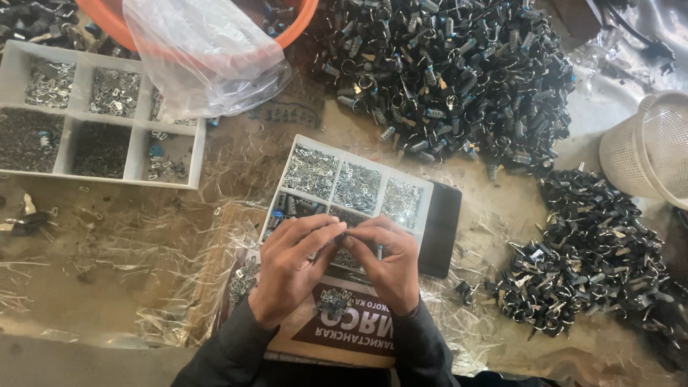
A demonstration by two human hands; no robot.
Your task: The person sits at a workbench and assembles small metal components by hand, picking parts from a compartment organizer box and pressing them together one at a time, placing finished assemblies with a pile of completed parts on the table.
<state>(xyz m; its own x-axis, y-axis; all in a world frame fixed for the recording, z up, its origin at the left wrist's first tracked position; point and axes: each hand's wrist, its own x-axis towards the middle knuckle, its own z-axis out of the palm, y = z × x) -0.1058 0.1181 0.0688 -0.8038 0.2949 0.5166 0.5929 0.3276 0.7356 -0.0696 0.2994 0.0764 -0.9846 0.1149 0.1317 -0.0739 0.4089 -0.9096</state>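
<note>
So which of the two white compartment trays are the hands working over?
The smaller tray at centre; both hands sit over its near edge. The larger one lies far left.

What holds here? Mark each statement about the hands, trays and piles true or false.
1. Both hands, left hand and right hand, meet over the near compartment tray. True.
2. The white mesh basket sits at the left edge. False: it is at the right edge.
3. A clear plastic bag drapes over the orange tub. True.
4. The big pile of black clips lies inside the far compartment tray. False: it lies loose on the surface.
</note>
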